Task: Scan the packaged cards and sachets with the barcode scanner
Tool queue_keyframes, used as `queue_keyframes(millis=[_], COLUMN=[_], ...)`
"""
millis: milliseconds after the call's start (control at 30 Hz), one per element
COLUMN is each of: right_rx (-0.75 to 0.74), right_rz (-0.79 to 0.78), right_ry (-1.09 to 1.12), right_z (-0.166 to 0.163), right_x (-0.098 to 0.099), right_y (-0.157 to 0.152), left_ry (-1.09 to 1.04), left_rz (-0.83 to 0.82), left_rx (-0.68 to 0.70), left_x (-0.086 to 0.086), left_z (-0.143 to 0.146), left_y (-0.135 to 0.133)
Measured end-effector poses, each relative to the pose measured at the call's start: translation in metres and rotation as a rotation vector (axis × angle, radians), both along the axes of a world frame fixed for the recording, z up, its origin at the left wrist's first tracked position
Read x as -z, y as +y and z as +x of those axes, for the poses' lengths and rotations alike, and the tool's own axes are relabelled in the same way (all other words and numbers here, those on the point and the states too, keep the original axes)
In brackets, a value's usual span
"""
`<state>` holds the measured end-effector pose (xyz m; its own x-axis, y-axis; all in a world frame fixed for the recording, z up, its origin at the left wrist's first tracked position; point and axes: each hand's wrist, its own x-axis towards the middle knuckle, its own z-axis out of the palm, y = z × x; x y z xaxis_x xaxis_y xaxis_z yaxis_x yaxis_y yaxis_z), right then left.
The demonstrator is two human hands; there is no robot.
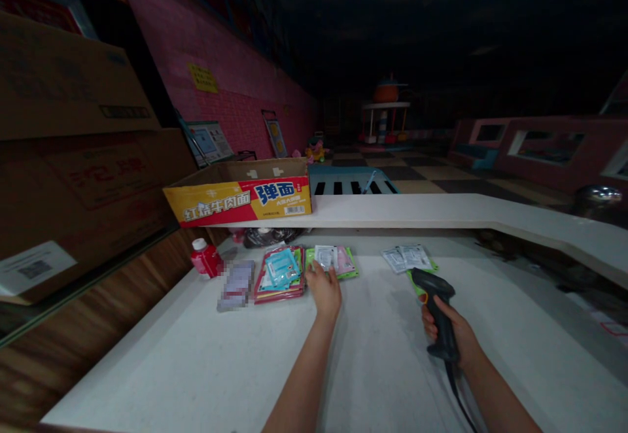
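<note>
Background, head view: dim hall with a pink wall (235, 116) on the left, a checkered floor (417, 174), and a play structure (386, 96) with an orange top in the distance.
Counter (196, 367): white, flat work surface; a raised shelf (392, 210) runs along its far side.
Noodle box (235, 205): red and yellow, open at the top, standing at the left end of the raised shelf.
Cartons (98, 191): brown, stacked one on the other at the far left.
Bottle (207, 261): red with a white cap, at the left of the counter.
Pixelated item (237, 284): roughly rectangular, surface details masked; lies between the bottle and the red packet stack.
Red packet stack (277, 295): flat on the counter, with a light-blue packet (283, 268) on top.
Middle packets (346, 264): green, with white and pink ones on top; just right of the red packet stack.
Right packets (415, 256): pale ones over green, set apart from the middle packets; partly hidden behind the scanner.
Left hand (326, 295): fingers bent at the near side of the middle packets; whether it grips one or only touches cannot be told.
Right hand (464, 338): closed around the handle of the scanner.
Scanner (444, 322): black, handheld, head directed forward and left, in front of the right packets; contact with them cannot be determined.
Cable (456, 394): black, running down from the scanner handle toward the near edge of view.
</note>
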<state>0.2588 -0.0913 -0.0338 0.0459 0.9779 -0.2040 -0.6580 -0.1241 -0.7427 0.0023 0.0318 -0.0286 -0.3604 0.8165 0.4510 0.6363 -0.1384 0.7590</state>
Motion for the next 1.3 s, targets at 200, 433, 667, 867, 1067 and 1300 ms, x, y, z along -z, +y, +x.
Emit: queue_keyframes(millis=[200, 433, 667, 867, 1067, 1300], right_rx=[0.008, -0.069, -0.061, -0.068, -0.025, -0.028], right_rz=[0.000, 0.032, 0.034, 0.035, 0.032, 0.037], right_ry=[0.008, 0.009, 0.015, 0.008, 0.014, 0.020], right_z=[-0.001, 0.007, 0.008, 0.009, 0.006, 0.010], right_x=[0.001, 0.010, 0.012, 0.010, 0.010, 0.009], right_y=[0.000, 0.003, 0.001, 0.001, 0.001, 0.003], left_ry=[0.390, 0.694, 0.801, 0.763, 0.721, 0.743], left_rz=[-0.056, -0.155, -0.245, -0.296, -0.258, -0.026], left_rx=[0.014, 0.090, 0.196, 0.118, 0.089, 0.249], left_x=[-0.003, -0.010, -0.006, -0.013, -0.012, -0.002], left_z=[0.008, 0.005, -0.003, -0.007, -0.009, 0.021], left_y=[-0.020, -0.020, -0.008, -0.006, -0.001, -0.001])
